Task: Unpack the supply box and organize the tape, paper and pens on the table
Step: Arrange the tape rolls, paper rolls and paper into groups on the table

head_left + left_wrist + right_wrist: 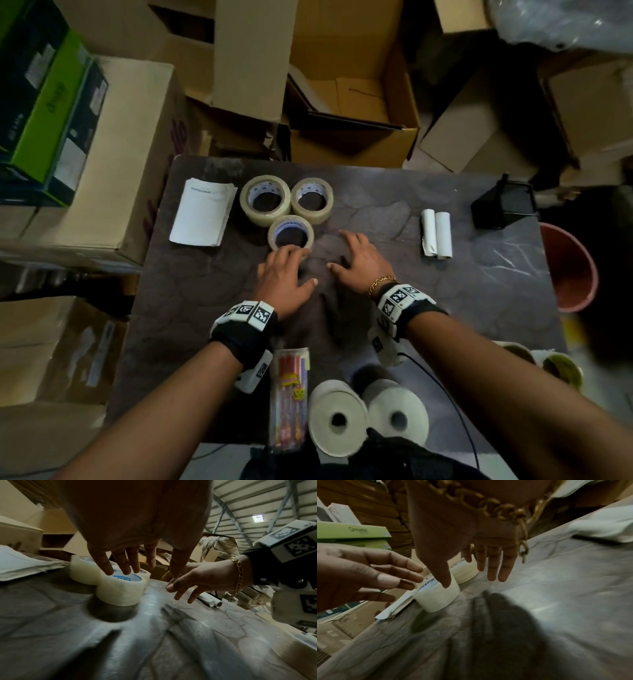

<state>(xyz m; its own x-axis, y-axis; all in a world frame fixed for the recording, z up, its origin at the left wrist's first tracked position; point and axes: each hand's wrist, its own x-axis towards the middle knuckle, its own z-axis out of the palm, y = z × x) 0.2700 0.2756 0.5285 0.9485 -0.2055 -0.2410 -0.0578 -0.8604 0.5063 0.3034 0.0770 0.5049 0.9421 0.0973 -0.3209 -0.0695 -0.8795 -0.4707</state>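
Note:
Three clear tape rolls sit clustered on the dark table [479, 291]: two at the back [264, 200] [311, 199] and a nearer one [290, 234] [120, 589] [436, 599]. My left hand [291, 255] [130, 568] rests straight fingertips on the near roll's top rim. My right hand [346, 250] [471, 574] hovers open just right of that roll, fingers spread, holding nothing. A white paper stack [202, 217] lies left of the rolls. A clear pen pack [289, 397] lies near the front edge.
Two small white paper tubes [436, 236] lie at the right, a black holder [503, 205] at the far right corner. Two large paper rolls [337, 418] [397, 411] stand at the front. Cardboard boxes [352, 102] crowd behind and left; a red bucket [568, 267] stands beside the table.

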